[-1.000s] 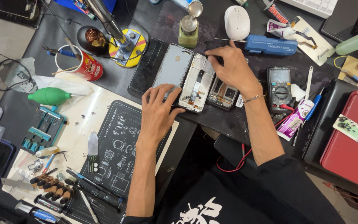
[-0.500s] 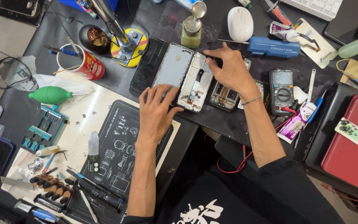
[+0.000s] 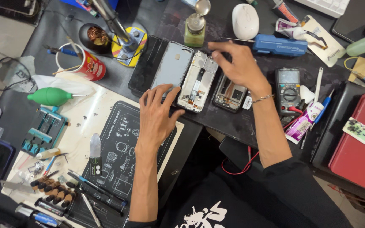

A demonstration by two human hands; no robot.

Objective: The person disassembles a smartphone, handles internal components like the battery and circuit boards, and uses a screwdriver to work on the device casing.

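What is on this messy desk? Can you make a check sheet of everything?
Surface: dark bench with a white printed repair mat.
Job's things: opened phone frame beside a grey back cover; a second opened phone lies to the right.
Clutter: green air blower, red cup, small bottle, blue tool, multimeter, white mouse, screwdriver bits.
Hands: left hand rests flat at the bottom edges of the cover and frame; right hand touches the frame's top.
Cables: red wire under the bench edge.
Surroundings: red case at right.
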